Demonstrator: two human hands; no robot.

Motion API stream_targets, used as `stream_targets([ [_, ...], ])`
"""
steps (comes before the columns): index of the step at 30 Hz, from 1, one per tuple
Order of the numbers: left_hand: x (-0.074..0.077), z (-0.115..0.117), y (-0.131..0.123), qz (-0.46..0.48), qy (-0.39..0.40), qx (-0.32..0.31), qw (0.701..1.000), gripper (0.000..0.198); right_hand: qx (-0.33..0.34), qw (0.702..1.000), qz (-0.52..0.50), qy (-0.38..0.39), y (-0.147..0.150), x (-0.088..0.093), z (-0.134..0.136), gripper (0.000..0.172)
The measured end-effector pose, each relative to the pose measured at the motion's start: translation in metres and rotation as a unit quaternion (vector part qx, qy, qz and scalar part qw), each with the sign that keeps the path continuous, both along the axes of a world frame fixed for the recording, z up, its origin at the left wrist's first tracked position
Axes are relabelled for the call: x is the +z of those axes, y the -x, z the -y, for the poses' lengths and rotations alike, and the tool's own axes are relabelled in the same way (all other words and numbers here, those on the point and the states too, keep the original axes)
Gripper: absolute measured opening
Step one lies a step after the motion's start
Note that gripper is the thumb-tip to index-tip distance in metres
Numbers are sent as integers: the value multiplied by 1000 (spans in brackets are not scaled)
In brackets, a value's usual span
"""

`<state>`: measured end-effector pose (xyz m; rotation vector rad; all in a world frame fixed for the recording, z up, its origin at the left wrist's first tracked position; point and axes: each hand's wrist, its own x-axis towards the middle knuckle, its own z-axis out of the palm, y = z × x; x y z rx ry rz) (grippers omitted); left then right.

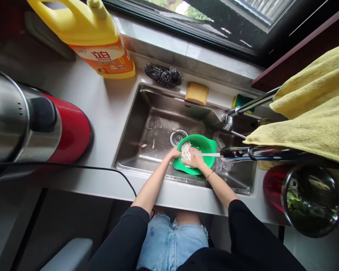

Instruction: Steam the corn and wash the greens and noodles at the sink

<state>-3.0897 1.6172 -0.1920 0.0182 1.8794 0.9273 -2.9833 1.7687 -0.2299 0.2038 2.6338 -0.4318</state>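
Observation:
A green colander (206, 145) is in the steel sink (135, 150), beside and partly over the drain (177, 136). White strands (185, 150), perhaps noodles or mushrooms, lie in its left part. My left hand (174, 153) grips the colander's left rim. My right hand (196, 158) is inside the colander, pressed round the white strands. Water runs from the faucet (234, 154) at the right and meets my right hand. Small white scraps (153, 143) lie on the sink floor.
Behind the sink are steel wool (164, 75), a yellow sponge (197, 93) and a green sponge (243, 102). A yellow detergent jug (101, 49) and a red appliance (70, 128) stand left. Yellow cloths (313, 113) hang above a glass-lidded pot (310, 203) at the right.

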Motion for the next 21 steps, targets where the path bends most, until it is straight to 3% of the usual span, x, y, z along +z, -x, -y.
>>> stream_targets([
  [3, -1, 0, -1, -1, 6, 0, 1000, 39, -45, 995, 45, -72, -8, 0, -8, 108],
  [6, -1, -2, -2, -2, 11, -2, 1000, 39, -75, 991, 57, -94, -3, 2, -4, 97],
  [10, -1, -2, -1, -5, 16, -3, 1000, 39, -42, 998, 49, -14, 13, 13, 1, 67],
  [13, -1, -1, 0, -7, 22, 3, 1000, 38, -75, 996, 48, 21, 21, 31, -6, 48],
  [17, -2, -2, 1, -11, 23, 18, 1000, 41, -134, 988, -5, 71, 23, 53, -21, 47],
  [21, -1, -4, 3, -21, 30, 21, 999, 43, -134, 980, -17, 148, 28, 48, -29, 56],
])
